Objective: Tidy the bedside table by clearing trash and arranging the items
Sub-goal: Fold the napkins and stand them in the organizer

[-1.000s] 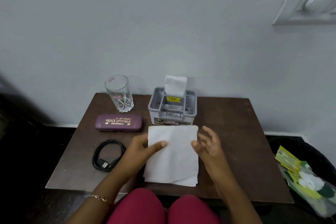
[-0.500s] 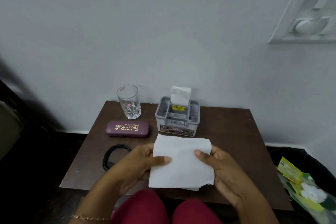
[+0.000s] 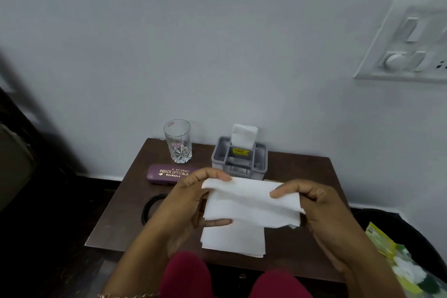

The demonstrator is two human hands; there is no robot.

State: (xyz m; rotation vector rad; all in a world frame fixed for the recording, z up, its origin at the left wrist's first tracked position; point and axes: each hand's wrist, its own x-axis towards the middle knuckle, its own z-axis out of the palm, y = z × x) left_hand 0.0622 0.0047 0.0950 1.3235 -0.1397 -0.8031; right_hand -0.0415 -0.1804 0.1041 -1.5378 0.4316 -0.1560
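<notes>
I see the white tissue [image 3: 249,203], flat on the table [image 3: 302,169] a second ago, now lifted and doubling over: the left hand [image 3: 191,201] pinches its left edge and the right hand [image 3: 321,208] grips its right. I judge it is being folded for arranging. Behind it stand a glass [image 3: 178,140], a purple spectacle case [image 3: 167,174] and a grey holder [image 3: 239,159]; a cable [image 3: 151,205] lies at the left, under a pale wall with a switchboard [image 3: 411,41]

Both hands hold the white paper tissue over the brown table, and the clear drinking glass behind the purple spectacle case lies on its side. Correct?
Not quite: the head view shows the clear drinking glass standing upright behind the purple spectacle case. The rest holds: the left hand and right hand both grip the white paper tissue over the brown wooden table.
</notes>
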